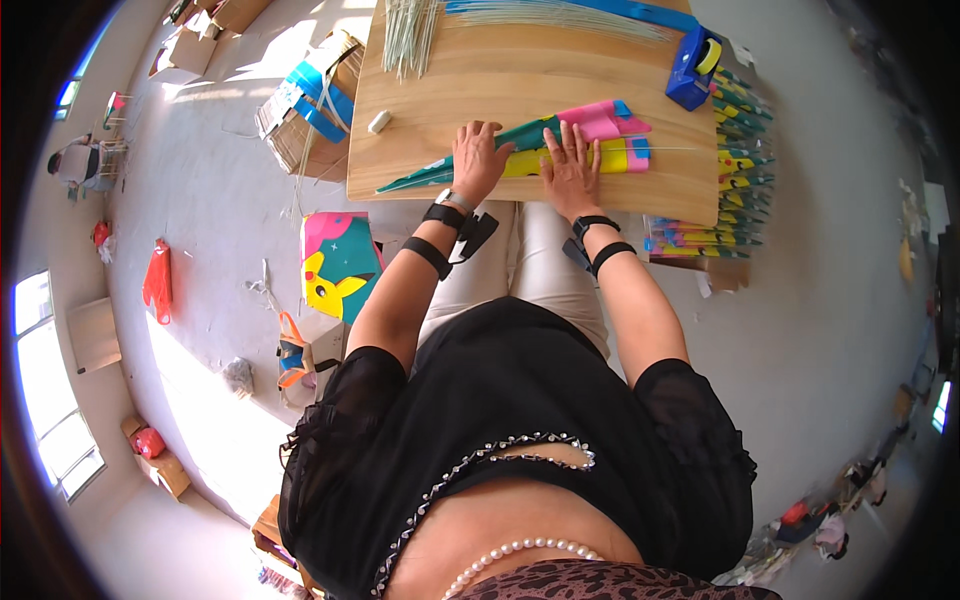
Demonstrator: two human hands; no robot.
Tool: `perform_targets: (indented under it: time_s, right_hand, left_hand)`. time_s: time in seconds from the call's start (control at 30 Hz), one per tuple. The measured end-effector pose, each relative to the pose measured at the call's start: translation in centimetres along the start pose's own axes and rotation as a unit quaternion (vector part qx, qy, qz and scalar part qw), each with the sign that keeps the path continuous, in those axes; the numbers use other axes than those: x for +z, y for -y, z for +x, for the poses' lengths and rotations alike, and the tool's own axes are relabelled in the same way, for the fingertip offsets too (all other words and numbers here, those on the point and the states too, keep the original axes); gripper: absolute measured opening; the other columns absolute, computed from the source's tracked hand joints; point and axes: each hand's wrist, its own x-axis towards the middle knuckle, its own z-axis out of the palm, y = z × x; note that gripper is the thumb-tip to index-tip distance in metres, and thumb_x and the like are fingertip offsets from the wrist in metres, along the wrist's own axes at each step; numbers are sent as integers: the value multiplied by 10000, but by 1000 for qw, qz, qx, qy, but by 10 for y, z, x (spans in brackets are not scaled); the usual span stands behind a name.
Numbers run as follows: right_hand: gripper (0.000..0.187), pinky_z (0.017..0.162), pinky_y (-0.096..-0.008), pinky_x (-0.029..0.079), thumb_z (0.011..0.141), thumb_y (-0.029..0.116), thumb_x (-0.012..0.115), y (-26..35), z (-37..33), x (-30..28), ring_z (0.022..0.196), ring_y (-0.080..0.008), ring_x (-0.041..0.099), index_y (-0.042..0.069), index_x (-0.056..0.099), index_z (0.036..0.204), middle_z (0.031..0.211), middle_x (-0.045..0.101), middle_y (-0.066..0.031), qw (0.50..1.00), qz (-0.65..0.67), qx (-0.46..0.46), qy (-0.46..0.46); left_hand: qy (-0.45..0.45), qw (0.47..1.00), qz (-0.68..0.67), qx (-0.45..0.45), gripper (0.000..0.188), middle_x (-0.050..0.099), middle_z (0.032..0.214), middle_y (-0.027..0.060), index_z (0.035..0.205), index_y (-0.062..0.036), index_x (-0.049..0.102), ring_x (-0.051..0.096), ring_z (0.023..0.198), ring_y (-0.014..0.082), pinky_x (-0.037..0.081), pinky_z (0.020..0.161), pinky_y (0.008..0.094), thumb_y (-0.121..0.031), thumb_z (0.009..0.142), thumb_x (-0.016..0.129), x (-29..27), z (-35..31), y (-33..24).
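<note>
A folded kite (600,158) in green, yellow and pink lies across the near part of the wooden table (450,95). It narrows to a point at its left end and has blue patches at the right end, where a thin pale rod sticks out. My left hand (478,160) rests on its green part, fingers apart and slightly bent. My right hand (572,172) presses flat on the yellow part with fingers spread. Neither hand grips anything.
Bundles of thin rods (410,35) and a blue tape dispenser (692,68) sit on the table, with a small white block (379,121). Right of it are stacked folded kites (740,170). At left stand a box with blue strapping (310,110) and a colourful printed sheet (340,262).
</note>
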Motion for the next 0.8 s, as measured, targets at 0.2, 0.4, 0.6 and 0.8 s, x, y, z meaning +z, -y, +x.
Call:
perform_targets:
  time_s: [0.2,0.4,0.6,0.8]
  right_hand:
    - [650,1309,-645,97,1064,411,559,3,-1,-3,1650,-311,203,246,376,1665,1772,278,-106,1000,-11,5,5]
    - [637,1313,-634,89,1078,410,528,2,1,-8,1652,-306,200,251,374,1676,1780,263,-107,1000,-1,11,15]
    - [666,1314,-630,97,1082,431,513,2,0,-10,1647,-301,218,261,333,1700,1779,266,-105,1000,-9,13,19]
    - [606,1315,-617,135,1075,365,574,-1,-2,-13,1634,-319,244,231,397,1639,1764,247,-161,996,89,-12,-20]
  left_hand:
    - [31,998,27,-44,454,650,1240,146,1209,-115,708,556,1239,372,432,1035,516,-325,839,867,30,16,-10]
    - [25,997,35,-69,470,634,1254,138,1207,-158,695,541,1257,379,428,1033,533,-332,816,890,38,16,-13]
    - [44,994,37,-89,471,637,1265,124,1202,-171,701,539,1268,367,414,1049,528,-344,808,893,38,19,-11]
    - [65,990,30,-123,468,644,1273,100,1193,-201,707,533,1284,346,389,1056,520,-341,791,903,38,21,-12]
